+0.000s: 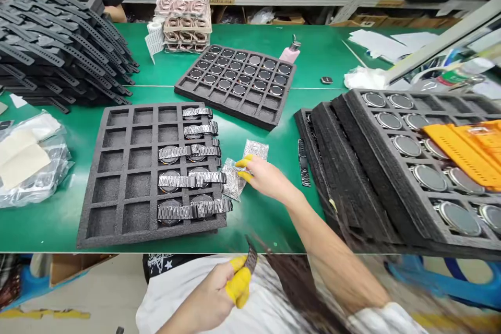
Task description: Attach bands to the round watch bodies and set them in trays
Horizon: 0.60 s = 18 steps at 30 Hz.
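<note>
Where visible, apparently two packets point(233, 183)

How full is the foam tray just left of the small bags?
Partly full: the foam tray holds watches on its right side, while its two left columns are empty.

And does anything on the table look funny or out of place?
Maybe a little: one dark metal strap lies loose beside the stack of foam trays, while other shiny straps lie across the tray on the left. A small dark piece sits alone farther back. I see no spill.
</note>
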{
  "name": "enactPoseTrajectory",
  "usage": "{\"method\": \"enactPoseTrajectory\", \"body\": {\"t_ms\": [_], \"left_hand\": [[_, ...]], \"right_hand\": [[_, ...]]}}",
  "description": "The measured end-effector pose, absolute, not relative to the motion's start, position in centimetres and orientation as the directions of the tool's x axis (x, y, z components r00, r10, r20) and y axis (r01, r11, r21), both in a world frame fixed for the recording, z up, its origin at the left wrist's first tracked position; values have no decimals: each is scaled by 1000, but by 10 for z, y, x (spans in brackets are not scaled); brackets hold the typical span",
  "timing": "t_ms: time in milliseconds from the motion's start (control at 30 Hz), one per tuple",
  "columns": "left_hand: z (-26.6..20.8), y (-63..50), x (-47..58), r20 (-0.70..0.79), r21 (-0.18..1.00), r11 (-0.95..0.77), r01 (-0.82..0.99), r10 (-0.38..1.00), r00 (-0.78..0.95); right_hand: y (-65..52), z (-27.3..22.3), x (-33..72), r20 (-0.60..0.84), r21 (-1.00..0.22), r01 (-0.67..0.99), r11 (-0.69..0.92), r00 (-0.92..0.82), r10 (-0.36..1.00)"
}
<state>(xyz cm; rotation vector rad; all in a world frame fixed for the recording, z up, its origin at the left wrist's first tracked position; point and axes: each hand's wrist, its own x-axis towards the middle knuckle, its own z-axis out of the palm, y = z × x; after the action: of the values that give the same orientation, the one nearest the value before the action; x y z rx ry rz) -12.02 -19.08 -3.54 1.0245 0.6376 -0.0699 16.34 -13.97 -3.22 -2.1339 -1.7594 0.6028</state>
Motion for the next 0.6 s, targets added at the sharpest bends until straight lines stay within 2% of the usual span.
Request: {"method": "enactPoseTrajectory", "body": {"t_ms": [67, 167, 233, 367, 467, 600], "left_hand": [[-37, -189, -131, -594, 653, 651, 388, 121, 796], [-27, -179, -136, -619, 557, 750, 357, 89, 780], [-18, -172, -131, -585, 566, 761, 318, 98, 805], [-6, -164, -109, -462, 545, 819, 180, 114, 879], [3, -155, -88, -399, 544, 834, 96, 156, 904], [35, -130, -53, -349, 629, 777, 37, 239, 906]], "right_hand": [[-127, -41, 159, -152, -369, 908, -198, 151, 977], [-122, -44, 157, -176, -295, 933, -205, 158, 972], [-122, -43, 163, -192, -368, 911, -188, 124, 973], [-122, -41, 185, -191, -649, 748, -139, 17, 981], [-122, -41, 196, -167, -711, 695, -108, -17, 986], [-122, -46, 201, -75, -812, 578, -85, 41, 996]]}}
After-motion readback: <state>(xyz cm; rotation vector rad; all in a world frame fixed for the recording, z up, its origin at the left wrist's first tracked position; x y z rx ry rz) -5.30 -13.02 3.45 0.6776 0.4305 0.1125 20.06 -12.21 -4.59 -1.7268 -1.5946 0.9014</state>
